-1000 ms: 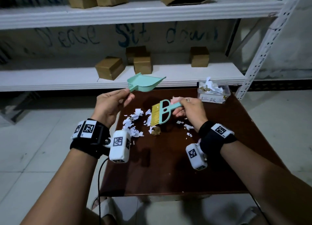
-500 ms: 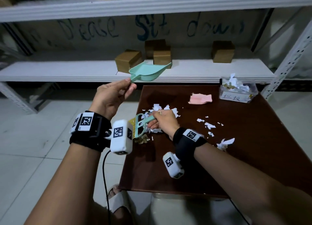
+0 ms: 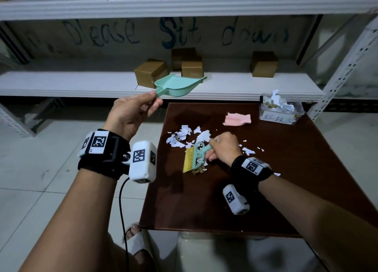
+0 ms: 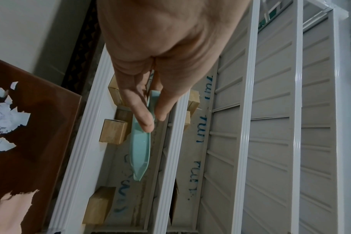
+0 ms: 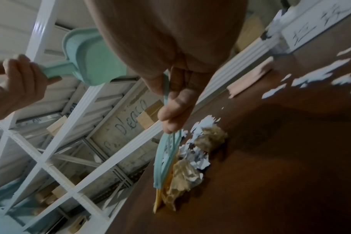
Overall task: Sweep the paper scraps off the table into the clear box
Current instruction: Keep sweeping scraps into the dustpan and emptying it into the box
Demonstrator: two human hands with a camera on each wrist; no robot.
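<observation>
Right hand point(image 3: 224, 147) grips the stem of a small mint-green brush point(image 3: 195, 156), fingers curled round the handle, with the yellow bristles point(image 3: 189, 159) down on the dark brown counter point(image 3: 204, 200) against a clump of white and tan paper scraps point(image 3: 199, 169); left hand point(image 3: 131, 112) pinches the handle of a matching mint dustpan point(image 3: 178, 85) between thumb and fingers and holds it in the air, off the counter's left edge and well apart from the heap. Step in hand, as judged: gathering — the scraps are being drawn into one pile near the left side of the counter, before any are lifted. More white scraps point(image 3: 186, 135) lie just beyond the brush, a thinner scatter point(image 3: 248, 150) to the right of the hand, and a pink torn sheet point(image 3: 237, 119) nearer the back. Clear box point(image 3: 281, 113), already holding some paper, stands at the far right corner. Brush long axis runs roughly across the counter, handle toward the right, bristle head toward the left and slightly toward the person. Dustpan long axis lies near level, handle to the left, open lip pointing right toward the shelving point(image 3: 245, 87). Next move probably calls for lowering the pan's lip flat onto the counter beside the heap — then brushing the pile in.
</observation>
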